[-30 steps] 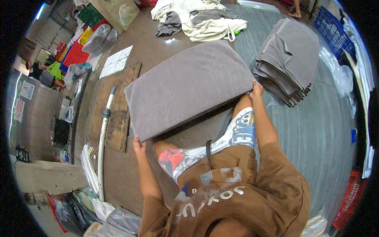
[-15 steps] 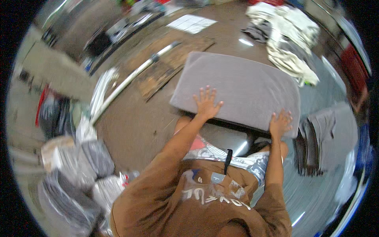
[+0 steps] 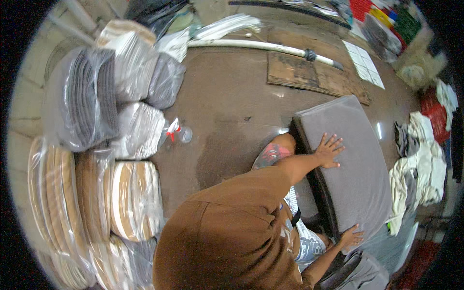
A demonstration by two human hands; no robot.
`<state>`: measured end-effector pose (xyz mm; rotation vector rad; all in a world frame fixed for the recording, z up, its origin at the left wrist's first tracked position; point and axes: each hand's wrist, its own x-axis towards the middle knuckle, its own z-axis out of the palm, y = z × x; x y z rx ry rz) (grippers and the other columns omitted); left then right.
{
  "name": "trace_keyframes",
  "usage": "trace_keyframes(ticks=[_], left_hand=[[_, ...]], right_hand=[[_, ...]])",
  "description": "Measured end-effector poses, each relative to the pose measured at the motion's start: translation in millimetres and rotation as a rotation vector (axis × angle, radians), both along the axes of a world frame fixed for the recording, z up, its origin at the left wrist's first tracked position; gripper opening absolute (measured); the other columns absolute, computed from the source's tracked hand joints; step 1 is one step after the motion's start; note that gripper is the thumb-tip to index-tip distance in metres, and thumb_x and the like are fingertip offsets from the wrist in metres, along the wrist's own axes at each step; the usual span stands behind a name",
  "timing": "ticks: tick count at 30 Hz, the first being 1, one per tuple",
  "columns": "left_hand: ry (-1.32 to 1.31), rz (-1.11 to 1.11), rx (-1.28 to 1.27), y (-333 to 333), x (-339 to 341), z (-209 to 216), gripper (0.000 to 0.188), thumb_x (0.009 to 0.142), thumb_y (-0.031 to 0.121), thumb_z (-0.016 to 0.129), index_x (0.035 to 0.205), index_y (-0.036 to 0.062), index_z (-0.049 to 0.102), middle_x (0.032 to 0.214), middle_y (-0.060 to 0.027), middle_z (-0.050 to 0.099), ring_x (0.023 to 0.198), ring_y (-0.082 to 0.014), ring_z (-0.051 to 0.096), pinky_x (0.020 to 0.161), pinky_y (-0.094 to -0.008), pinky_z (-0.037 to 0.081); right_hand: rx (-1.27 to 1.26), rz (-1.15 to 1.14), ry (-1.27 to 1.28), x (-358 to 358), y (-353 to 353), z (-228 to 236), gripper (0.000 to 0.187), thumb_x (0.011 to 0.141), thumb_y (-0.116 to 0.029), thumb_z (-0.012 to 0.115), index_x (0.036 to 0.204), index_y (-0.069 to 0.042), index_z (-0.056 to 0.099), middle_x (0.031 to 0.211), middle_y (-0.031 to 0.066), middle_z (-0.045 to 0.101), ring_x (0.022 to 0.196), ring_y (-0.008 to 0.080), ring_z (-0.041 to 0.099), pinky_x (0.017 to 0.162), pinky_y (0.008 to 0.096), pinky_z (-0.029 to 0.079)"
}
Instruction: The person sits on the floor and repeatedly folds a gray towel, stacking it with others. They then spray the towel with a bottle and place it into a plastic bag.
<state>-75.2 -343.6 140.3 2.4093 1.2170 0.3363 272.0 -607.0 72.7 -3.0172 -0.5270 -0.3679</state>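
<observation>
In front of me lies a thick stack of grey plush mats [image 3: 355, 179], with a smooth top face and a dark side edge toward me. My left hand [image 3: 329, 151] rests flat on the top near its far left part, fingers spread. At the near right corner my right hand [image 3: 352, 238] touches the top with its fingers stretched out. Neither hand grips anything. More folded grey mats [image 3: 355, 273] lie by my right forearm, partly cut off by the picture's rim.
Plastic-wrapped stacks of grey mats [image 3: 89, 99] and tan mats [image 3: 135, 200] are piled at left, near a spray bottle [image 3: 182, 133]. A white pipe [image 3: 246, 46] crosses a wooden board [image 3: 309, 72]. White tiles [image 3: 363, 64] lie beyond. Crumpled cream cloths [image 3: 425, 164] lie at right.
My view has swung to the left, bringing the wrapped stacks into fuller sight. Both hands remain spread on the grey stack, which appears turned and farther right in the picture.
</observation>
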Motion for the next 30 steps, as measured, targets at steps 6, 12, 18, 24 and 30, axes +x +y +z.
trace_keyframes(ticks=[6, 12, 18, 24, 30], left_hand=[[-0.130, 0.053, 0.026, -23, -17, -3, 0.074, 0.080, 0.051, 0.047, 0.138, 0.0133, 0.023, 0.147, -0.0126, 0.006, 0.135, -0.0314, -0.003, 0.103, -0.0573, -0.008], [-0.307, 0.414, 0.226, -32, -169, -2, 0.049, 0.069, 0.024, 0.064, 0.112, 0.0034, 0.052, 0.131, -0.0195, 0.037, 0.121, -0.0398, 0.034, 0.104, -0.0511, 0.019], [0.697, 1.046, 0.019, -77, -423, 0, 0.072, 0.071, 0.032, 0.065, 0.131, 0.0071, 0.034, 0.140, -0.0254, 0.018, 0.130, -0.0422, 0.017, 0.100, -0.0589, 0.018], [0.629, 1.244, -0.293, -156, -589, -52, 0.043, 0.079, 0.026, 0.059, 0.115, 0.0043, 0.051, 0.120, -0.0181, 0.052, 0.109, -0.0326, 0.051, 0.094, -0.0530, 0.033], [0.472, 0.932, -0.074, -83, -472, -10, 0.014, 0.076, 0.011, 0.054, 0.082, 0.0010, 0.061, 0.082, -0.0216, 0.062, 0.083, -0.0366, 0.060, 0.071, -0.0444, 0.047]], right_hand=[[-0.081, 0.065, 0.048, -55, -9, 64, 0.077, 0.084, -0.065, 0.022, 0.138, -0.011, 0.023, 0.141, 0.0217, 0.022, 0.128, 0.0404, 0.023, 0.103, 0.0527, 0.020], [0.047, 0.295, -0.072, 3, -58, 39, 0.070, 0.088, -0.058, 0.028, 0.134, -0.006, 0.033, 0.137, 0.0241, 0.028, 0.126, 0.0384, 0.028, 0.104, 0.0466, 0.022], [0.101, 0.476, -0.016, -4, -78, 58, 0.065, 0.089, -0.049, 0.039, 0.130, 0.002, 0.036, 0.133, 0.0259, 0.033, 0.124, 0.0377, 0.031, 0.103, 0.0431, 0.024], [0.232, 0.581, 0.344, -20, -35, 67, 0.059, 0.085, -0.033, 0.054, 0.124, 0.008, 0.039, 0.128, 0.0259, 0.040, 0.120, 0.0357, 0.037, 0.102, 0.0382, 0.027], [0.341, 0.714, 0.344, -62, 0, 98, 0.049, 0.083, -0.024, 0.058, 0.121, 0.002, 0.045, 0.121, 0.0202, 0.049, 0.114, 0.0312, 0.045, 0.096, 0.0372, 0.034]])
